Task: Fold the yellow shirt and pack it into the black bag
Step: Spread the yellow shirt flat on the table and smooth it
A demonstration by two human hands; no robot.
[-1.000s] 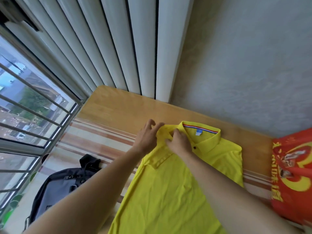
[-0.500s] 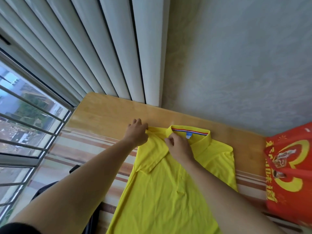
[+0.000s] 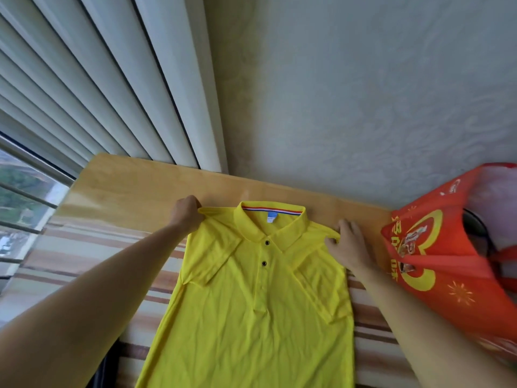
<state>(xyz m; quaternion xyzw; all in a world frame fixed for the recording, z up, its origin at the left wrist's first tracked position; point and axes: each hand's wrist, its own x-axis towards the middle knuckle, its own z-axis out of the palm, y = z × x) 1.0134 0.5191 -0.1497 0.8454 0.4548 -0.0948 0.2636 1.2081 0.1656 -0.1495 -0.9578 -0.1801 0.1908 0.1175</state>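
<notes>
A yellow polo shirt lies front up on the striped surface, collar toward the wall, both sleeves folded inward over the chest. My left hand pinches the left shoulder corner of the shirt. At the right shoulder edge my right hand grips the fabric with its fingers. Only a dark sliver of the black bag shows at the bottom left, under my left forearm.
A red printed carrier bag stands close to my right hand at the right edge. A wooden ledge runs along the wall behind the shirt. White vertical slats and a barred window fill the left side.
My right hand has left the collar and moved right to the right shoulder. My left hand has slid to the left shoulder corner. The view has tilted, so most of the black bag is out of sight.
</notes>
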